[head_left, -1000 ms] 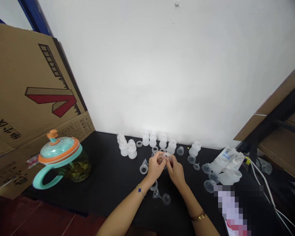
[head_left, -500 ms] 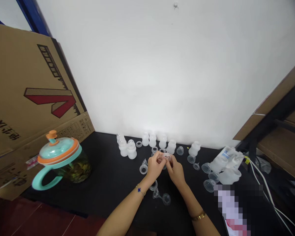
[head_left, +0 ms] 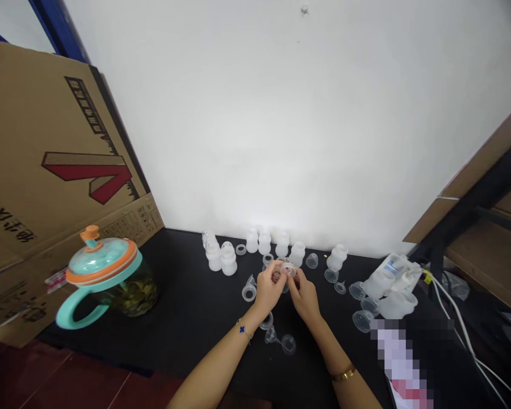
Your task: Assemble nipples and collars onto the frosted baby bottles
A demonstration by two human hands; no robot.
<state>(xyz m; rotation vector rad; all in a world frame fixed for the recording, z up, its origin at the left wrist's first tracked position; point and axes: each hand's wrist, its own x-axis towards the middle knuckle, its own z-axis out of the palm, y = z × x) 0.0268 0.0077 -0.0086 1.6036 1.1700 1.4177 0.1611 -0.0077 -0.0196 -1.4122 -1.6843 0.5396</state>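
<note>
Pinching a small, translucent round plastic ring (head_left: 288,267) from both sides

So the step in hand looks like a fiddly two-handed bit: the ring is being handled at the fingertips, probably being lined up or pressed into shape with something, though whatever is tucked under the fingers can't be made out. It's gripped on one side by the bare left hand (head_left: 267,288), fingers curled in, and on the other by the bare right hand (head_left: 305,297), thumb and forefinger closed up to it. Basically it's held right between the two, at the far tips of the fingers; how far it's lifted off the matte black tabletop (head_left: 187,318) can't really be judged.

For the next move, a steady pinch and tiny finger adjustments seem to be called for, nothing big.

Just beyond the hands, an open-necked, frosted white plastic bottle (head_left: 298,255) is parked upright. Nearer the front, a small clear plastic funnel-shaped piece (head_left: 271,336) and a thin clear plastic dome (head_left: 288,344) are left lying side by side.
</note>
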